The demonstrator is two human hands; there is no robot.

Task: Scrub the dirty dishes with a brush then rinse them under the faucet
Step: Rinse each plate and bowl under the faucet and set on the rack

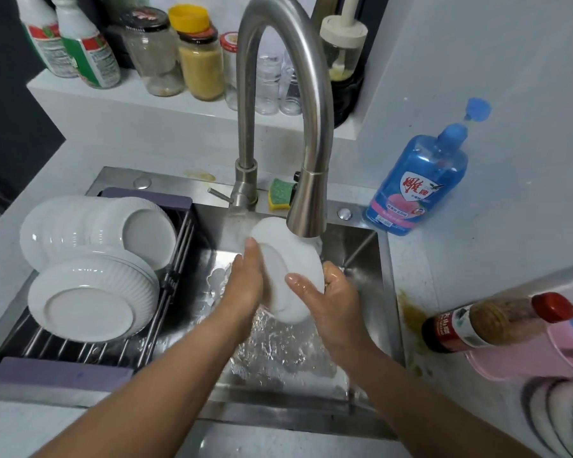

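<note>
Head view: a white plate stands on edge over the middle of the steel sink. It sits directly under the spray head of the gooseneck faucet, and water runs over it and splashes in the basin below. The left hand lies against the plate's left rim, its fingers fairly straight and pressed to the plate. The right hand, wet, grips the right rim, with its thumb across the face and its fingers curled behind.

A pump bottle of blue dish soap stands on the tabletop at the sink's far right corner. Its label carries large red Chinese characters on a white and pink shield, and the smaller print is too fine to read. A sauce bottle with a red cap stands near the tabletop's right edge. Its red label has white Chinese writing that is illegible here. Just beside it is a pink container.

A drying rack spans the sink's left side and holds ribbed white plates leaning in stacks. A green and yellow sponge sits on the sink's back ledge beside the faucet base. On the shelf behind are two white bottles with red and green labels, text unreadable. An empty glass jar and a yellow-lidded jar are also there. Yellow stains mark the tabletop right of the sink.
</note>
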